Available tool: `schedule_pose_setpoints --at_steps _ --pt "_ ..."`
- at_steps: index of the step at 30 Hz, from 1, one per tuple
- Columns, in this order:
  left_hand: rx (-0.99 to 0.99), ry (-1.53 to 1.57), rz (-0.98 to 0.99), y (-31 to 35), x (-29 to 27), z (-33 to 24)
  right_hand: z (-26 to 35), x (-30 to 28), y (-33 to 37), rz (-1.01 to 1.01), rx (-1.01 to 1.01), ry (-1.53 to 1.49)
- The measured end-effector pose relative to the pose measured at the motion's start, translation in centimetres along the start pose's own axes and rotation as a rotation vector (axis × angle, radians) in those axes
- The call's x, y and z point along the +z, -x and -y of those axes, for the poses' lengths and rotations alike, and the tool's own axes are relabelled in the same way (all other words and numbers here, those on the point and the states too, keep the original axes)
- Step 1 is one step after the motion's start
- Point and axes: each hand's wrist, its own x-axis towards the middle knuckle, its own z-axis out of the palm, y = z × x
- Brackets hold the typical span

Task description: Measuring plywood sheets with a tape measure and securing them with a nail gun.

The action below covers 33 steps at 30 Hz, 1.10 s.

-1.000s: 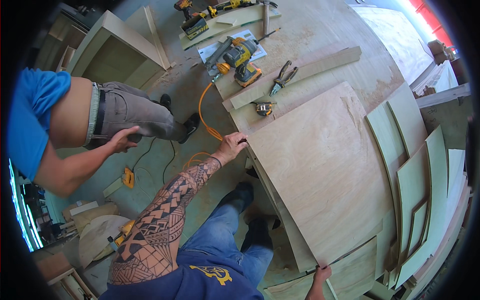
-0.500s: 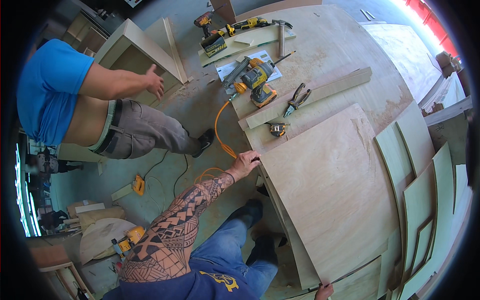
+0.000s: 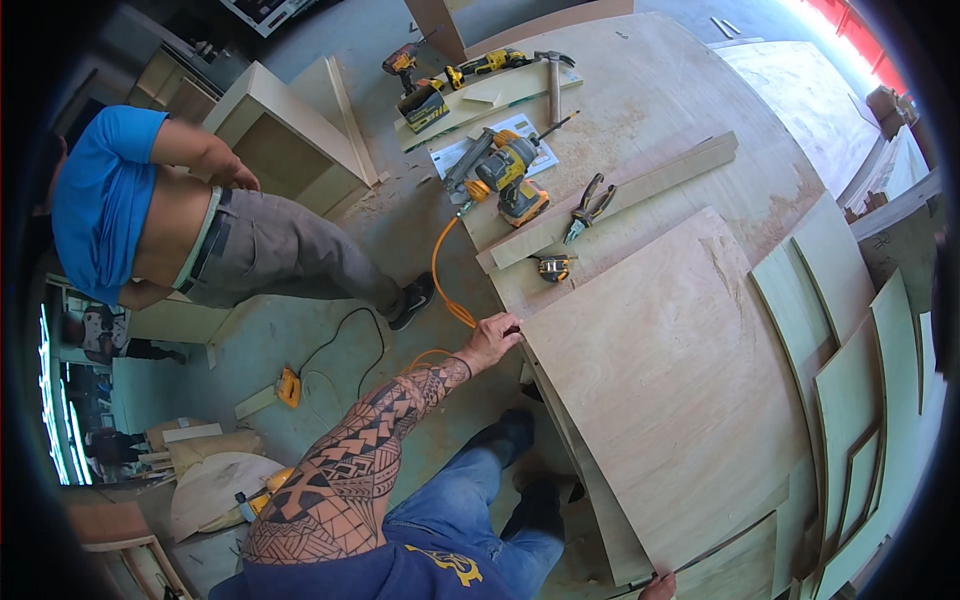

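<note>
A large square plywood panel (image 3: 670,390) lies on the worktable. My left hand (image 3: 492,340) is closed at its left corner, fingers curled against the edge; a small dark spot shows by the fingertips, too small to make out. At the panel's near corner is my right hand (image 3: 659,587), mostly cut off by the lower rim, its fingers bent at the edge. Just beyond the panel sits a tape measure (image 3: 553,268). Pliers (image 3: 590,208) rest across a long wood strip (image 3: 640,197). Farther off stand a yellow cordless driver (image 3: 515,180) and a nail gun (image 3: 472,165).
A hammer (image 3: 555,85) and an oscillating tool (image 3: 487,65) lie at the table's far end. Plywood sheets (image 3: 850,400) stack up on the right. An orange air hose (image 3: 437,262) hangs to the floor. A co-worker in a blue shirt (image 3: 105,215) stands left, near a wooden cabinet (image 3: 285,130).
The co-worker's outstretched arm has drawn back toward the body. My view has shifted slightly. Both my hands stay at the same panel corners.
</note>
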Motion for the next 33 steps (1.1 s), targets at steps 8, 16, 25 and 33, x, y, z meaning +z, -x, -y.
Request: schedule_pose_setpoints --at_steps 8,16,25,33 --pt "0.039 -0.039 -0.055 -0.3 0.5 -0.1 0.5 -4.4 -0.3 -0.224 -0.109 0.268" --pt "-0.247 -0.016 -0.398 0.4 4.2 2.2 11.1 -14.6 -10.1 -0.52 -0.39 0.117" --pt "-0.488 0.278 -0.367 -0.8 6.7 -3.4 21.2 -16.2 -12.9 -0.057 -0.496 -0.55" --pt "-0.426 0.681 -0.425 -0.1 7.3 -2.1 18.9 -9.5 -13.9 0.401 -0.324 -0.693"
